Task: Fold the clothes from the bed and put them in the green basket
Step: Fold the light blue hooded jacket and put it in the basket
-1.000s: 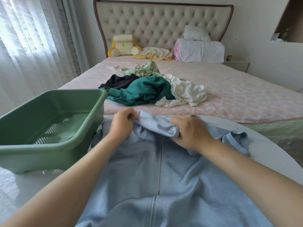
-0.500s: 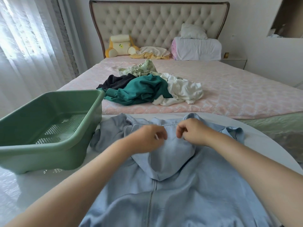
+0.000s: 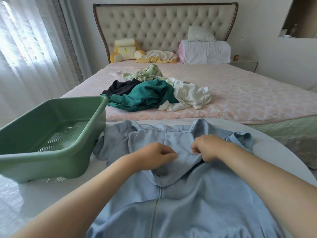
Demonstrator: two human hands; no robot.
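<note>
Folding stage, head view. A blue jacket [image 3: 180, 200] lies zip-up on the white desk [image 3: 51, 194], its hood [image 3: 171, 143] turned down over the chest. The right hand [image 3: 208, 147] pinches the hood's right edge in curled fingers [image 3: 195, 149]. The left hand [image 3: 154, 156] sits on the hood's left part with its fingers curled, and it cannot be told whether they pinch the cloth or only rest on it. Likely faults: the thin cloth may spring back when let go, so the hood would need pressing flat. The left sleeve [image 3: 109, 148], bunched just beside the basket, may be folded in crooked unless drawn straight. The near part of the jacket runs out of view at the desk's near edge, so its weight might drag the fold towards the person. The green basket [image 3: 42, 158] stands on the desk at the left, and no garment shows on its perforated floor. The pile of clothes [image 3: 154, 95], dark, teal, white and leaf-printed, lies unfolded on the bed [image 3: 248, 100], far from the hands.
</note>
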